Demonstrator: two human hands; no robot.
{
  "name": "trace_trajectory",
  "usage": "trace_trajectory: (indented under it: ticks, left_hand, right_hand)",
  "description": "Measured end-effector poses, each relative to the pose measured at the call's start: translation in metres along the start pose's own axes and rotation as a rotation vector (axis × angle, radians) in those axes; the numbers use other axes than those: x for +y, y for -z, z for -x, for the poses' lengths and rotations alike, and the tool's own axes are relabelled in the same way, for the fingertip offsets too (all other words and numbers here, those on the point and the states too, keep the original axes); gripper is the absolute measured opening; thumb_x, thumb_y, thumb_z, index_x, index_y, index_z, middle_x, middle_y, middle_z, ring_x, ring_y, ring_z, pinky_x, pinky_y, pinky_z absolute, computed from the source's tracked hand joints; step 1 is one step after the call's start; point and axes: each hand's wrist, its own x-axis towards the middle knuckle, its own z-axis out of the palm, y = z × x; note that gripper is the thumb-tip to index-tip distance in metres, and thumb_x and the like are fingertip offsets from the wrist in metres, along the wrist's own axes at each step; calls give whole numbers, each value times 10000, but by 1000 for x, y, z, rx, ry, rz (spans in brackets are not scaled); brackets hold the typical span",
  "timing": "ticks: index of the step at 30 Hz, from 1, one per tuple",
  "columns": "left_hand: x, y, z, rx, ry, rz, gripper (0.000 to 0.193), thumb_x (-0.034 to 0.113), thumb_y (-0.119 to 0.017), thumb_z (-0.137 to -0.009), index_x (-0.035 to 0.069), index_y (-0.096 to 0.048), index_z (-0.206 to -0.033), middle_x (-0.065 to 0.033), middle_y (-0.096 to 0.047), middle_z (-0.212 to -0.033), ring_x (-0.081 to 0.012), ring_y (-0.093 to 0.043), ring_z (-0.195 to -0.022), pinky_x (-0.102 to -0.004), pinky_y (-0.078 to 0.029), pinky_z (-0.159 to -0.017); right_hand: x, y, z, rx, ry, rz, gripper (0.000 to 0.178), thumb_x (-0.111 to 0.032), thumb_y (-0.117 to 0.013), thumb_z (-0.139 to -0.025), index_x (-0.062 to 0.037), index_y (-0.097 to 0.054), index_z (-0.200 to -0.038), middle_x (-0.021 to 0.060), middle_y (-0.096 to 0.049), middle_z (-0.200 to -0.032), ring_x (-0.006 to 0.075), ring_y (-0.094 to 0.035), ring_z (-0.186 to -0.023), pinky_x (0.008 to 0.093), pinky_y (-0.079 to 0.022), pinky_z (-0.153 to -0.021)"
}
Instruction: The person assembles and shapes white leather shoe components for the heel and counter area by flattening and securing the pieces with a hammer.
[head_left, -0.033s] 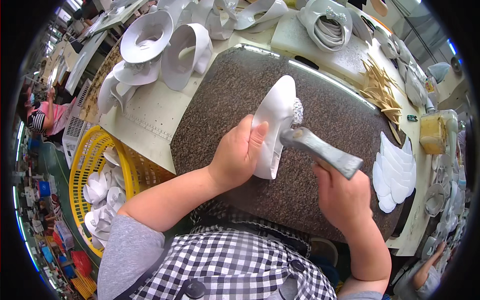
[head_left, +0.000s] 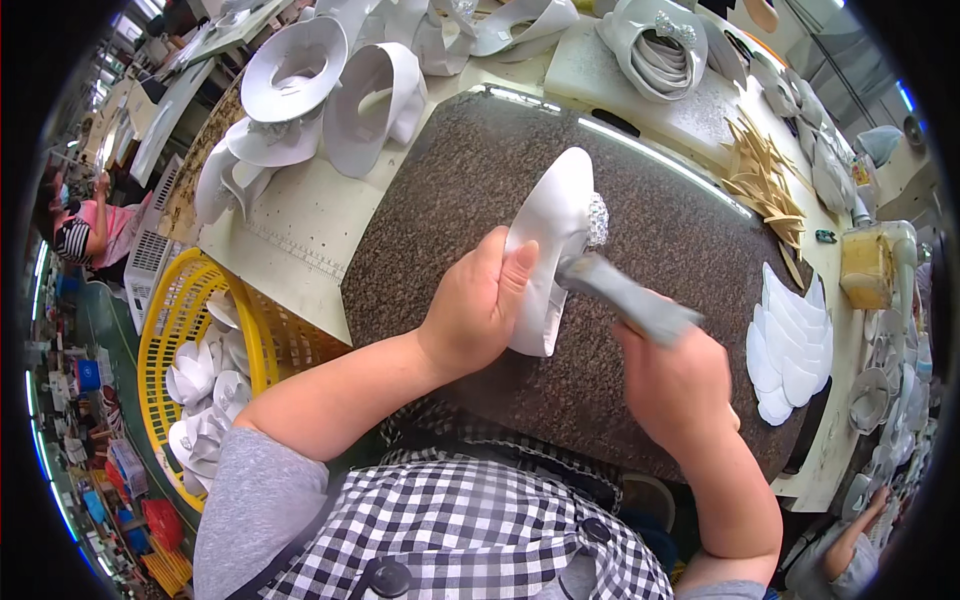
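A white shoe upper [head_left: 556,205] stands tilted over the dark speckled slab [head_left: 430,215], with a sparkling ornament [head_left: 598,222] on its right side. My left hand [head_left: 468,305] is closed on the upper's left edge, thumb pressed on its face. In my right hand [head_left: 685,385] is a grey metal hammer [head_left: 640,300], blurred by motion. One end of its head meets the upper just below the ornament; the handle is mostly hidden in my fist.
More white uppers [head_left: 375,110] crowd the table's far left and back. A yellow basket [head_left: 160,375] of uppers stands at left. Tan strips [head_left: 765,185] and stacked white pieces [head_left: 790,345] lie at right, near a yellowish container [head_left: 866,270]. A person [head_left: 90,225] sits far left.
My right hand and the hammer have shifted slightly left, and the hammer's near end has swung up and left a little. My left hand and the upper have barely moved.
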Motion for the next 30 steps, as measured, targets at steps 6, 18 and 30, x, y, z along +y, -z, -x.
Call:
trace_trajectory:
  ticks: [6,18,30]
  left_hand:
    - [1,0,1,3,-15,-12,327,311,-429,-1070,7,-499,-973,-232,-621,-780,-454,-620,-726,-492,-479,-610]
    - [5,5,3,-5,-57,6,310,287,-443,-1066,7,-490,-941,-225,-612,-758,-438,-621,-696,-479,-477,-595]
    - [31,14,13,71,-304,-87,196,223,-550,-1025,33,-502,-1027,-127,-623,-725,-351,-637,-612,-416,-473,-518]
  right_hand:
    - [1,4,-8,27,12,8,222,-190,-646,-920,-51,-545,-1060,128,-642,-818,345,-664,-644,432,-540,-557]
    - [-9,-3,12,-305,-81,7,253,-111,-615,-865,-33,-540,-1094,117,-625,-817,308,-664,-670,426,-528,-556]
    - [-20,14,10,27,46,-72,170,-70,-666,-844,-51,-573,-985,108,-644,-863,316,-659,-712,429,-521,-580]
